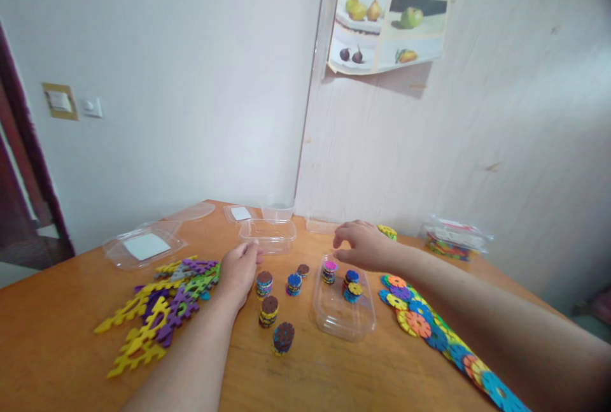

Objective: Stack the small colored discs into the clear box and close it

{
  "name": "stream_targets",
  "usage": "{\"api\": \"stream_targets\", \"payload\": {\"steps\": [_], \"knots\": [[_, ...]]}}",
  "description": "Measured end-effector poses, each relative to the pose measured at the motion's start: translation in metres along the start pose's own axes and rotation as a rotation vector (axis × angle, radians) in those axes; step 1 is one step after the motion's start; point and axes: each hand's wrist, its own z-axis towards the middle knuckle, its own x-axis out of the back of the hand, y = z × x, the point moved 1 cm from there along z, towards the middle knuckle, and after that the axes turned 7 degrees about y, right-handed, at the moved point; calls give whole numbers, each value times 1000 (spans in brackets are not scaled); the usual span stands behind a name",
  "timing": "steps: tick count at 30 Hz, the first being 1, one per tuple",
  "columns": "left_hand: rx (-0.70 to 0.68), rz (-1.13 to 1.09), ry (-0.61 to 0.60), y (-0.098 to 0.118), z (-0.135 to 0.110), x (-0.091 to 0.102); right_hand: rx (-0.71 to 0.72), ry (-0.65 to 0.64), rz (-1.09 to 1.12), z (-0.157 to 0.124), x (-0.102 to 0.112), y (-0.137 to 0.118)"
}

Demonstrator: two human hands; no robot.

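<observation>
My left hand (238, 270) rests on the wooden table (57, 329), fingers curled, right beside a stack of coloured discs (264, 284); whether it holds anything I cannot make out. More disc stacks (268, 311) stand near it, one (283, 338) closest to me. My right hand (365, 246) hovers with fingers hanging loosely apart over a clear plastic tray (344, 316). Inside that tray stand two disc stacks (328, 272) (352, 285).
Yellow, purple and green puzzle pieces (160, 310) lie at the left. A chain of joined coloured discs (429, 329) runs under my right forearm. Clear containers (268, 235) and lids (143, 248) sit at the back, a bag of pieces (451, 240) at the right. Walls stand close behind.
</observation>
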Motion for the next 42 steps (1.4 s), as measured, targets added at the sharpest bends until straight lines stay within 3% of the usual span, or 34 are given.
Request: {"api": "stream_targets", "payload": {"steps": [4, 12, 21, 27, 32, 37, 42], "knots": [[8, 7, 3, 1, -1, 0, 62, -16, 11, 22, -8, -23], [7, 25, 22, 6, -3, 1, 119, -171, -45, 51, -37, -57], [25, 27, 16, 7, -4, 1, 128, -235, -85, 57, -49, -59], [20, 10, 15, 7, -4, 1, 106, -210, -67, 57, -44, -60], [0, 19, 9, 1, -1, 0, 91, -143, -14, 47, -18, -50], [-11, 20, 1, -4, 1, -2, 98, -97, 23, 15, 10, -23], [-11, 26, 6, -3, 1, -1, 96, -86, 37, -19, 6, 3]]}}
